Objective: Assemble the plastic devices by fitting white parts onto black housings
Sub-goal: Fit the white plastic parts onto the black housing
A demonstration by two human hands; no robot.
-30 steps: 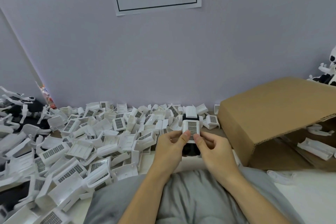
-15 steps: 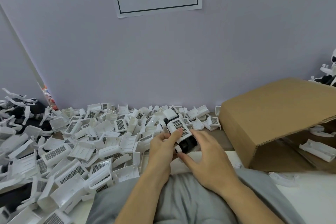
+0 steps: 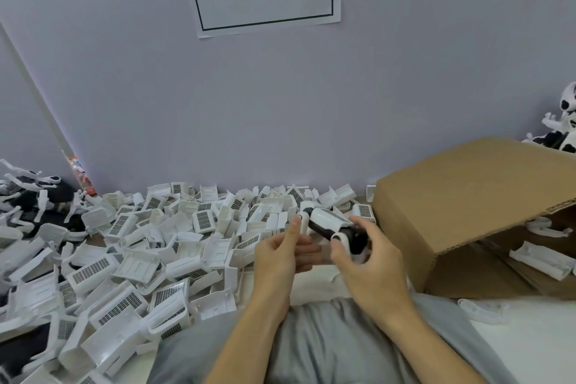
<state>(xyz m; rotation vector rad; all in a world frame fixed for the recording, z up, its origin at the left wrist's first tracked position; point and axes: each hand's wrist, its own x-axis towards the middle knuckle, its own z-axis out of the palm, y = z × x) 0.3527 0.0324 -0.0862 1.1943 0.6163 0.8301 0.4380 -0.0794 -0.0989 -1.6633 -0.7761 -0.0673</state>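
Note:
A black-and-white plastic device [image 3: 332,225], a white part fitted on a black housing, lies tilted on its side between my hands above the table. My right hand [image 3: 366,254] grips its black lower end with curled fingers and thumb. My left hand [image 3: 282,251] is beside the device's left end with relaxed, nearly straight fingers, its thumb tip touching the white end. A big pile of loose white grilled parts [image 3: 131,259] covers the table to the left.
A cardboard box [image 3: 467,212] lies on its side at the right, with white parts [image 3: 542,262] inside its opening. Black-and-white assembled pieces [image 3: 561,134] sit behind it and at the far left [image 3: 25,193]. A grey cloth [image 3: 327,340] covers my lap.
The device has been turned from grille-up to lying on its side and moved right. My right hand has taken hold of its black end; my left hand has loosened to a thumb touch.

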